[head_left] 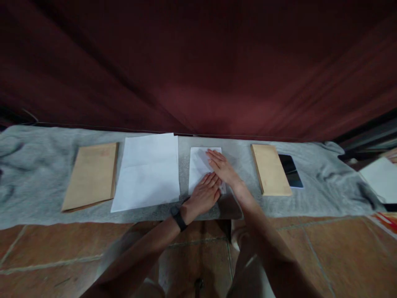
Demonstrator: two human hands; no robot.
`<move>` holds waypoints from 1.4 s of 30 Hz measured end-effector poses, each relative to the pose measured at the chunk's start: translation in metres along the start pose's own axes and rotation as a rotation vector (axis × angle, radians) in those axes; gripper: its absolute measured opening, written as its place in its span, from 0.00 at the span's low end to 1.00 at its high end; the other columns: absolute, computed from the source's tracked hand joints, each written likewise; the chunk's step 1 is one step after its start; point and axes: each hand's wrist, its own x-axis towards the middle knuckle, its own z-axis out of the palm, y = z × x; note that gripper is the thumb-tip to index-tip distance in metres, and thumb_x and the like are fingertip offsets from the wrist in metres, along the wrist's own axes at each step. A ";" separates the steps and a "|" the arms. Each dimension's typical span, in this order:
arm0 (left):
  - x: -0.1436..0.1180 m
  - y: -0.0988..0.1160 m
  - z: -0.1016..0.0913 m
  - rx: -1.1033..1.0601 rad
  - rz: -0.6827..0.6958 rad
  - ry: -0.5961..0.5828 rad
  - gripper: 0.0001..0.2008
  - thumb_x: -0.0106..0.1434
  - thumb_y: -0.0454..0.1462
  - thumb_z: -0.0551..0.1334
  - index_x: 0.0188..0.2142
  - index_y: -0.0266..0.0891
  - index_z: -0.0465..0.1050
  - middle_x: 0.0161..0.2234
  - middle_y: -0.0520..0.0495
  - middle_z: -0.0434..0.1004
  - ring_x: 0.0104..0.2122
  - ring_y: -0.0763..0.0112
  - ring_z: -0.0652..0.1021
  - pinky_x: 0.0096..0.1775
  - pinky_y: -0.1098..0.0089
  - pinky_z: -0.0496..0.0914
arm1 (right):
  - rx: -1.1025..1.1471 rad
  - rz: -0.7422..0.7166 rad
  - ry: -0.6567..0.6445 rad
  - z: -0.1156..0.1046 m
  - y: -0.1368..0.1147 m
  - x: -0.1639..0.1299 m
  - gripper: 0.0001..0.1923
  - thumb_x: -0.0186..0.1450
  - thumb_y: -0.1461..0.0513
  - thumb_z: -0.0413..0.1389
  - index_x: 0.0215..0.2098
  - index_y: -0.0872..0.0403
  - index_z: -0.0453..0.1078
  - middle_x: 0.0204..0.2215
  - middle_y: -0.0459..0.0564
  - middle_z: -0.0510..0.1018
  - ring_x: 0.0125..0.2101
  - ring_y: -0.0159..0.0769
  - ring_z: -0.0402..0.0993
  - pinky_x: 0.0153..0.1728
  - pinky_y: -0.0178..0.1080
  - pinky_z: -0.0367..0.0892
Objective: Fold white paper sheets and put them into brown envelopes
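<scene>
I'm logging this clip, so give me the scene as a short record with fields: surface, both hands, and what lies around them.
surface: grey cloth on a low table, dark red curtain behind
left hand: left hand flat on the folded white paper, black wristband on the wrist
right hand: right hand flat on the same paper, fingers spread
left of paper: large white sheet, then a brown envelope
right of paper: second brown envelope, a phone beside it
floor: reddish tiles
</scene>
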 end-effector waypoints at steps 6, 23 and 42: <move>-0.008 0.004 0.002 -0.049 0.054 -0.100 0.17 0.75 0.42 0.53 0.52 0.36 0.76 0.53 0.39 0.81 0.56 0.59 0.77 0.61 0.55 0.65 | -0.096 -0.112 -0.232 0.032 -0.022 0.007 0.24 0.78 0.53 0.40 0.68 0.45 0.63 0.71 0.44 0.61 0.71 0.36 0.53 0.72 0.50 0.47; -0.027 0.005 -0.011 -0.165 0.224 -0.201 0.26 0.74 0.46 0.53 0.67 0.39 0.60 0.68 0.41 0.64 0.69 0.62 0.63 0.70 0.60 0.49 | -0.368 0.235 -0.009 0.042 -0.014 0.038 0.28 0.78 0.51 0.40 0.73 0.48 0.55 0.73 0.49 0.55 0.71 0.49 0.52 0.70 0.58 0.47; -0.037 0.000 -0.030 -0.217 0.233 -0.221 0.26 0.77 0.46 0.46 0.68 0.38 0.59 0.70 0.44 0.60 0.70 0.68 0.60 0.70 0.62 0.53 | -0.447 0.343 0.150 0.015 0.029 0.006 0.30 0.77 0.53 0.40 0.71 0.60 0.57 0.71 0.60 0.59 0.69 0.51 0.56 0.68 0.55 0.50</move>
